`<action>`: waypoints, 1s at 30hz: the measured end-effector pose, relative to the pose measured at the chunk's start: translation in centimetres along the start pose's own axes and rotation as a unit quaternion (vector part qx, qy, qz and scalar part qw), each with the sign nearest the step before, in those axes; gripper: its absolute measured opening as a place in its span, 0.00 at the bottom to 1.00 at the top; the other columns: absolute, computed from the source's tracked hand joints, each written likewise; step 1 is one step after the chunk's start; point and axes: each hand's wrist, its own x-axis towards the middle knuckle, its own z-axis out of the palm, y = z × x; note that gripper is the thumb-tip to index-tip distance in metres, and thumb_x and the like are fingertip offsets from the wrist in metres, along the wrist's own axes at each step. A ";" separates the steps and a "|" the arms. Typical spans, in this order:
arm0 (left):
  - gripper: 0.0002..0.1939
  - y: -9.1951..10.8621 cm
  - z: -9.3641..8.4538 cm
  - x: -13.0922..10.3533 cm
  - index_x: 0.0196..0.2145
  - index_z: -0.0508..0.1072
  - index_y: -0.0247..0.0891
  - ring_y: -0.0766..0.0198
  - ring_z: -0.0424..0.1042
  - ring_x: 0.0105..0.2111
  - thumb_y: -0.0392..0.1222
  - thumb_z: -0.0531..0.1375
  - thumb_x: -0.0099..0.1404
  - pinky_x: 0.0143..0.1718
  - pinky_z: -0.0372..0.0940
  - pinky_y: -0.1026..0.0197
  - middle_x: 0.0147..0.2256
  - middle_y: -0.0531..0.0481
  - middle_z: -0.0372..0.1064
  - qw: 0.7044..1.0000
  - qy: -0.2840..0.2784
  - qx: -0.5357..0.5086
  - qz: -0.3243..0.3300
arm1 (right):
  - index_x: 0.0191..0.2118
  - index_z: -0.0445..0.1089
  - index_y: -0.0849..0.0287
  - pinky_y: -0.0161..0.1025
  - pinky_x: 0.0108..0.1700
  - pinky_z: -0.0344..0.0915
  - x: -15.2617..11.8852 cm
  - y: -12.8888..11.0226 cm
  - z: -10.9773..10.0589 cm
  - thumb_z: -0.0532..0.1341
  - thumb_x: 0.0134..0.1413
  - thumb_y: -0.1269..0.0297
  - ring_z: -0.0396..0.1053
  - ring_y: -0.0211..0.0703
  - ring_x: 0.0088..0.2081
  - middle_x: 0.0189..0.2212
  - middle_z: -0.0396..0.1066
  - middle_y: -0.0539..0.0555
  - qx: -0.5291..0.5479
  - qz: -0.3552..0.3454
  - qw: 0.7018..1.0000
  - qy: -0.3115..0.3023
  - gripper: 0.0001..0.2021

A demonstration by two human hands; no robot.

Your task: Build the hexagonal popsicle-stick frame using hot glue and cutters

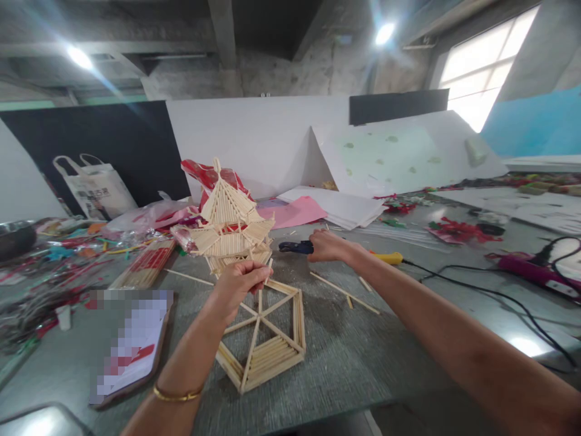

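Note:
My left hand point(245, 278) pinches a short wooden stick point(270, 266) upright between thumb and fingertips. It is above a six-sided stick frame point(272, 363), whose spokes meet at the centre and whose near section is filled with parallel sticks. Behind that hand stands a tiered tower of sticks point(229, 209) with a pointed roof. Farther right, my right hand point(327, 245) reaches out with fingers curled at the end of dark blue-and-black pliers point(296, 247) lying on the table; the fingers' exact grip is partly hidden.
A phone point(136, 345) lies at left beside a bundle of sticks point(145, 263). Loose sticks point(345, 292) lie under my right forearm. A yellow-handled tool point(387, 258) trails a black cord to a purple power strip point(540, 272). Paper sheets point(336, 206) lie at the back.

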 end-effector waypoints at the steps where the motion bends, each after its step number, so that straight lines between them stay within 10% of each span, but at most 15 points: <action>1: 0.13 0.0 0.0 0.0 0.26 0.72 0.32 0.74 0.56 0.20 0.47 0.62 0.51 0.24 0.53 0.67 0.20 0.56 0.62 1.000 0.001 0.001 0.006 | 0.35 0.74 0.68 0.40 0.37 0.59 -0.2 -0.1 -0.4 0.59 0.44 0.58 0.69 0.54 0.38 0.35 0.72 0.67 0.001 0.003 1.000 0.004 0.17; 12: 0.14 -0.6 -0.2 0.6 0.25 0.70 0.33 0.73 0.57 0.20 0.49 0.62 0.49 0.22 0.53 0.68 0.19 0.56 0.61 0.996 0.063 0.042 0.036 | 0.41 0.69 0.64 0.35 0.30 0.55 -4.4 -0.9 -5.1 0.57 0.45 0.64 0.68 0.48 0.35 0.36 0.72 0.62 0.065 0.015 0.998 0.004 0.15; 30: 0.12 -0.9 0.0 0.8 0.26 0.71 0.35 0.70 0.59 0.22 0.48 0.60 0.51 0.25 0.53 0.66 0.20 0.58 0.61 0.977 0.136 0.144 0.084 | 0.39 0.67 0.62 0.34 0.32 0.54 -7.8 -3.8 -2.2 0.54 0.47 0.64 0.67 0.45 0.34 0.33 0.72 0.58 0.186 0.012 0.979 0.081 0.13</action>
